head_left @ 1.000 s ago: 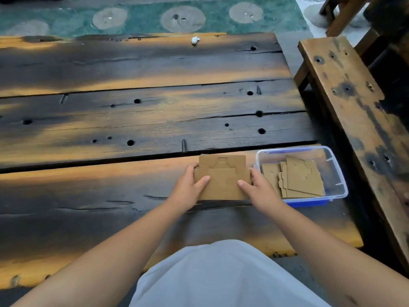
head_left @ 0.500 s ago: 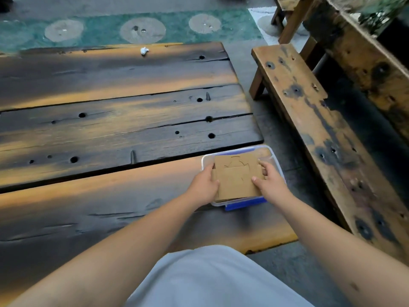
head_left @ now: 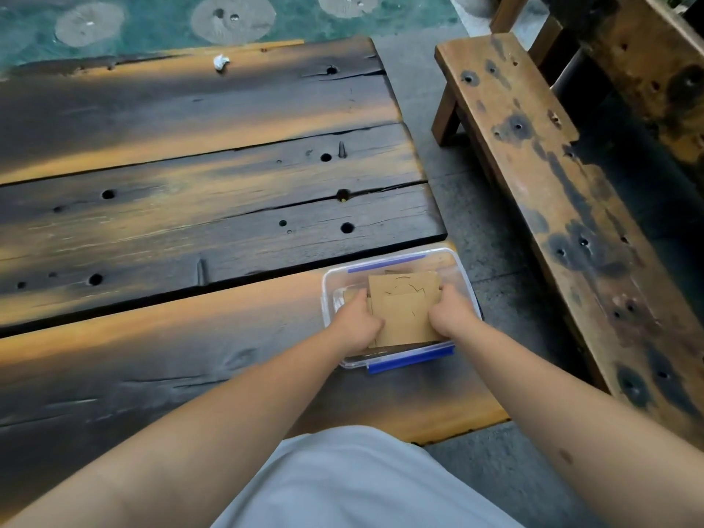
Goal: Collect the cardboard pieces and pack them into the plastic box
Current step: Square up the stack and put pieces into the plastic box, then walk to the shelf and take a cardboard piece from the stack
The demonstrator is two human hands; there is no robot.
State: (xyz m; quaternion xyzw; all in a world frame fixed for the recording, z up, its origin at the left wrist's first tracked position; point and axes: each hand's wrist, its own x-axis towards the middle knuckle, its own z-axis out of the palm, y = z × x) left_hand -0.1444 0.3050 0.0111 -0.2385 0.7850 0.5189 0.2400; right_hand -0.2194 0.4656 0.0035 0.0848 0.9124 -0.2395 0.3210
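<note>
No text, label, brand, number or sign can be read anywhere in the view. The cardboard pieces (head_left: 405, 310) carry only cut lines, with no print. The plastic box (head_left: 463, 276) has plain blue clips and no lettering that shows. The wooden worktop (head_left: 190, 207) bears only holes, cracks and dark stains.

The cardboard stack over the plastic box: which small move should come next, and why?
Probably lower the cardboard stack flat into the plastic box and let go: the left hand and the right hand grip its sides, already inside the rim.
</note>
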